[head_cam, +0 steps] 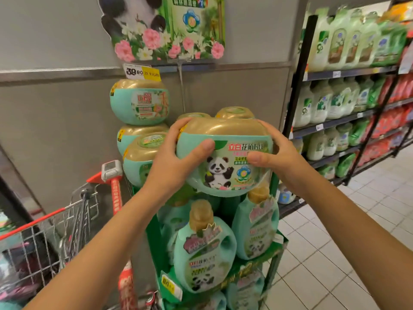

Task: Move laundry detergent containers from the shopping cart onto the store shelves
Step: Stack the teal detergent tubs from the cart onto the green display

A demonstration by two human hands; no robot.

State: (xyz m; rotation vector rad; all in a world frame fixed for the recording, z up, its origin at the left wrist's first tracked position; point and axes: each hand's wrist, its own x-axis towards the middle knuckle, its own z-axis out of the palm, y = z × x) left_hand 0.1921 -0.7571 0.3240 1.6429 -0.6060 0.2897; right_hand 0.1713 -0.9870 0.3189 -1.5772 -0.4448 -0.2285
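A round teal detergent tub (225, 173) with a gold lid and a panda label is held at chest height in front of the green display stand (257, 265). My left hand (176, 157) grips its left side and my right hand (274, 153) grips its right side, thumbs on the label. Several matching tubs (139, 104) are stacked on the stand's upper left, and two more gold lids (234, 111) show just behind the held tub. The wire shopping cart (51, 233) with red trim stands at lower left; its contents are dim and unclear.
Teal handled detergent bottles (204, 249) fill the stand's lower tier. A panda poster (165, 27) hangs on the grey wall above a price tag (142, 72). Black shelving (344, 104) with green, white and red bottles runs along the right, over a white tiled floor (324, 253).
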